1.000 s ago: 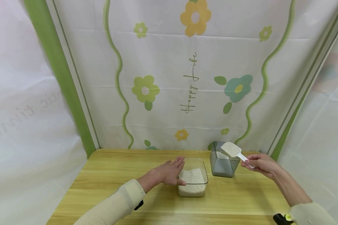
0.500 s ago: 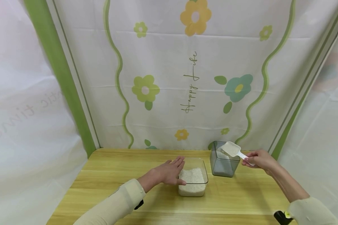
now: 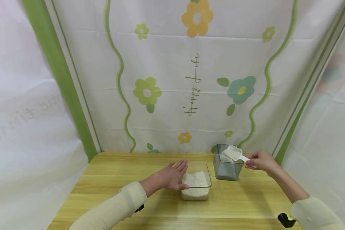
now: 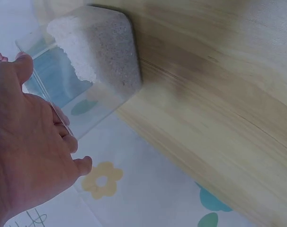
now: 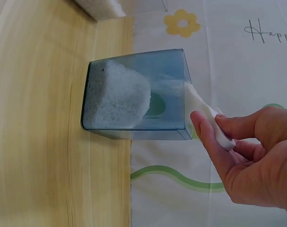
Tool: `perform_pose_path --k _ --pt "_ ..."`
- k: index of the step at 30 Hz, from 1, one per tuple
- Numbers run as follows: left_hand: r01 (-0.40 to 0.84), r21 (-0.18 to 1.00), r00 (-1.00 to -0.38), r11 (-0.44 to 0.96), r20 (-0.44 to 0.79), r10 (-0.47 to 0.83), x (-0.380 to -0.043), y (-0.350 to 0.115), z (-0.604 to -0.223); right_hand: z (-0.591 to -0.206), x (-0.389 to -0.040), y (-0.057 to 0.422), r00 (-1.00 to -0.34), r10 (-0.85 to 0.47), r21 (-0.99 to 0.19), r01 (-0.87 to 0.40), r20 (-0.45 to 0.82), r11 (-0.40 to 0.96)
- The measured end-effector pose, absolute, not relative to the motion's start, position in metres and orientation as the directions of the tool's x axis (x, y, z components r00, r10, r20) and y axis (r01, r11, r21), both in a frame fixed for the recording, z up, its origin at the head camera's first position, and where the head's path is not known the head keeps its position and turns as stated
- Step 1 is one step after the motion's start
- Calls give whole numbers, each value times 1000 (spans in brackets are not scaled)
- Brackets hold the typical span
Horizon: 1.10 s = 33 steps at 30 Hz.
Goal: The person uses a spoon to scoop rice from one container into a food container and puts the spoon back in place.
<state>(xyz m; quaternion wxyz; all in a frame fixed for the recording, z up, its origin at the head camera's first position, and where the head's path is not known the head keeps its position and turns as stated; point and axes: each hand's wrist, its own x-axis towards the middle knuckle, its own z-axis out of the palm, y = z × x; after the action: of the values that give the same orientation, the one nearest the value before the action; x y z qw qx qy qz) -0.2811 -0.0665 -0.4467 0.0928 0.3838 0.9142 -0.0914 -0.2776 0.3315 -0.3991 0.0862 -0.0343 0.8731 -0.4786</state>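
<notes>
My right hand (image 3: 261, 161) pinches the handle of a white scoop (image 3: 243, 157) between thumb and fingers. White grains, possibly flour or rice, lie in the scoop's bowl, which hangs tilted over the mouth of a blue-grey see-through container (image 3: 227, 171). Inside that container a sloping heap of pale grains (image 5: 117, 94) shows in the right wrist view. My left hand (image 3: 172, 177) rests on the rim of a clear container (image 3: 209, 179), fingers stretched out and thumb over the near edge. Pale grains (image 4: 103, 47) partly fill this clear container too.
Both containers stand on a wood-grain table (image 3: 118, 179), the blue-grey one farther back on the right. A white flowered curtain (image 3: 166, 64) hangs behind the table, with more sheets at both sides.
My right hand has risen slightly and turned, tilting the scoop more over the blue-grey container. The left hand stays on the clear container's rim. The head view has shifted a little.
</notes>
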Motion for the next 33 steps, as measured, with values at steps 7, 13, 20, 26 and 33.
perform_pose_path --k 7,13,20,26,33 --pt "723 -73 -681 687 -240 692 -284 -67 -449 -401 -278 330 -988 -119 -815 13 -100 580" --pt "727 -57 -674 685 -250 695 -285 -68 -448 -405 -277 327 -996 -73 -741 -13 -48 672" --pt "715 -50 -686 697 -240 686 -283 -68 -446 -414 -276 326 -998 -40 -574 -55 37 817" --pt "715 -52 -687 697 -239 686 -282 -67 -444 -414 -275 326 -994 -70 -441 -102 87 892" --pt "720 -89 -686 688 -245 685 -282 -65 -442 -411 -277 323 -985 -133 -327 -161 106 931"
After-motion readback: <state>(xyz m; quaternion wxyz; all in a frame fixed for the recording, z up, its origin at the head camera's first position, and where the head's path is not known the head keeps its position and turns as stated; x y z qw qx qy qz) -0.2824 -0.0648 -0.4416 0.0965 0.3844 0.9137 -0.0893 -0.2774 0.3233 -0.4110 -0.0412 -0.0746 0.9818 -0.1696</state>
